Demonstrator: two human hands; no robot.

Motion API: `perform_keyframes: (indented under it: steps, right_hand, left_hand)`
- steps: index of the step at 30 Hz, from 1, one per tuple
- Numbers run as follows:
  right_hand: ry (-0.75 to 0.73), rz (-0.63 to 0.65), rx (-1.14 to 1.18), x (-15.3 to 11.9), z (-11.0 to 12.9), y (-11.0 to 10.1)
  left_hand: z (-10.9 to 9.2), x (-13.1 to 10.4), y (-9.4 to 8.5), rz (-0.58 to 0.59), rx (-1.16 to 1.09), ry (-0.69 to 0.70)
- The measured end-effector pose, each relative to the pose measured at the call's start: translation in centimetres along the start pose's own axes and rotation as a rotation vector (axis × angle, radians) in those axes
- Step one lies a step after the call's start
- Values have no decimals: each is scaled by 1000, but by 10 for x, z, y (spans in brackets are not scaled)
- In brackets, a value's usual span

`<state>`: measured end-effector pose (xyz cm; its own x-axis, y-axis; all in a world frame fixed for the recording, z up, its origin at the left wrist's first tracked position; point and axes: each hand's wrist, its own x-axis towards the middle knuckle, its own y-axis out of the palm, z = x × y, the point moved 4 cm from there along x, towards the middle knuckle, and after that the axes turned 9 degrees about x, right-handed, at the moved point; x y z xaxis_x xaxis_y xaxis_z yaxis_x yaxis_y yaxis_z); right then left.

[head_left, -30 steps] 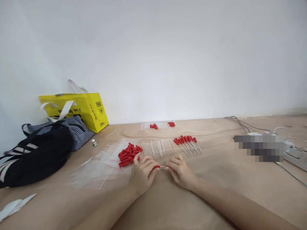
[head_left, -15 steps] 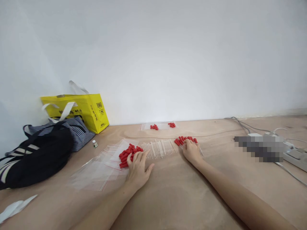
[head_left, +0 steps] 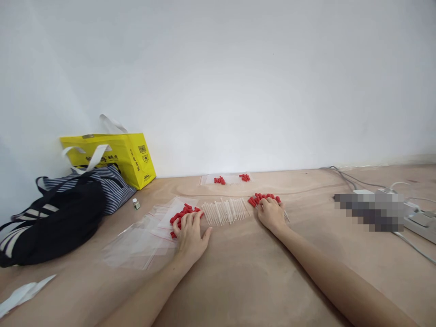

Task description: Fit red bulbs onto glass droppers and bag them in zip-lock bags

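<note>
My left hand (head_left: 191, 236) lies over a pile of small red rubber caps (head_left: 180, 215), its fingers apart and bent among them. The thumb points toward a row of thin clear tubes (head_left: 225, 211) laid side by side. Under the pile are flat clear zip bags (head_left: 136, 243) with red seal lines. My right hand (head_left: 271, 215) rests on a group of tubes with red caps (head_left: 260, 197) on their far ends. Its fingers are loosely bent and somewhat apart over them; the fingertips are partly hidden, and I see nothing gripped.
Against the wall lies a clear bag (head_left: 229, 179) with red caps and tubes. On the left are a yellow bag (head_left: 142, 168), a striped bag (head_left: 117, 193), a black bag (head_left: 64, 222), a small vial (head_left: 136, 204) and white tissue (head_left: 23, 295). A power strip (head_left: 420, 223) with cables stands right.
My left hand has shifted slightly left, further over the pile of red caps, away from the tubes. My right hand stays in nearly the same place.
</note>
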<state>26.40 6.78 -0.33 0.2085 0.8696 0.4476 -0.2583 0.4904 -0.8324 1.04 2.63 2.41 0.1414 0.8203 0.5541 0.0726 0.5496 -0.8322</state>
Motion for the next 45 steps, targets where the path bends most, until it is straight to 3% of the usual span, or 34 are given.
perform_keyframes:
  steps: [5,10,14,21,25,31,38,45]
  right_hand:
    - [-43,-7,41,1,21,-5]
    - [72,154,44,9,39,3]
    - [122,195,30,14,44,10]
    - [147,203,19,14,52,18]
    - [117,179,36,12,55,14]
    - [-69,148,123,-2,47,-6]
    - [-531,192,457,-67,41,-31]
    - [-629,149,474,-83,57,-32]
  left_hand:
    - [17,11,-6,-23,27,-57]
    - [37,30,-11,54,38,0]
    - [36,45,-8,119,75,126]
    - [29,62,8,115,147,63]
    - [26,63,6,78,158,44]
    - [-2,36,-13,40,19,178]
    - [-30,-13,-6,93,-323,357]
    - [-33,-16,-10,76,-353,410]
